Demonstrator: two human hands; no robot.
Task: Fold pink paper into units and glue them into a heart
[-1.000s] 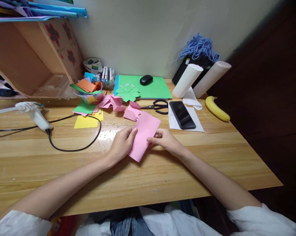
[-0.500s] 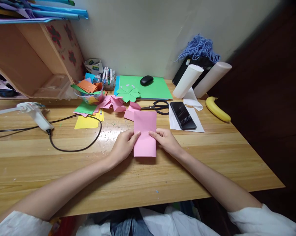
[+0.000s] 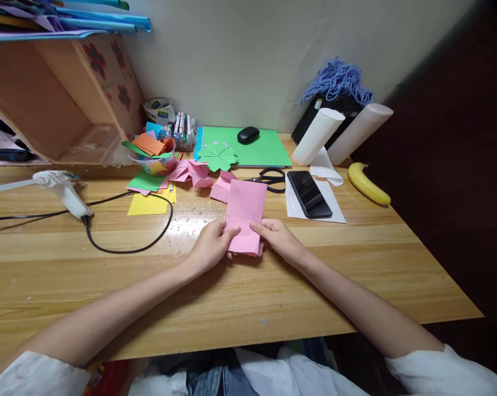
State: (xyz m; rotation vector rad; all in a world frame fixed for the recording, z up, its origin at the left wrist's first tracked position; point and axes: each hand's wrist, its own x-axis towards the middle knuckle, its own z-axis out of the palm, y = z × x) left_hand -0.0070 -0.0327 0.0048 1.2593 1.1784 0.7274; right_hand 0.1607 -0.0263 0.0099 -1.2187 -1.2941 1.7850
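A rectangular sheet of pink paper (image 3: 247, 201) is held between my two hands above the table, its lower end bent a little and a crease running across it. My left hand (image 3: 212, 240) pinches the left edge, thumb on top and fingers behind. On the opposite edge, my right hand (image 3: 280, 237) grips the same way. Just beyond the sheet lie a folded pink paper piece (image 3: 221, 187) and black-handled scissors (image 3: 272, 180), both partly covered by it. A green paper flower (image 3: 218, 157) and pink folded paper (image 3: 192, 173) are farther back.
On the right are a phone (image 3: 309, 193) on white paper, a banana (image 3: 368, 185) and white paper rolls (image 3: 318, 136). To the left are a glue gun (image 3: 62, 192) with its black cord, yellow paper (image 3: 148, 205) and a tub of paper scraps (image 3: 153, 162). A mouse (image 3: 248, 135) rests on green sheets.
The pink paper has tilted slightly, and its lower end has bent from flat. My left thumb has slid a little lower and inward; fingers now show beneath the lower edge.
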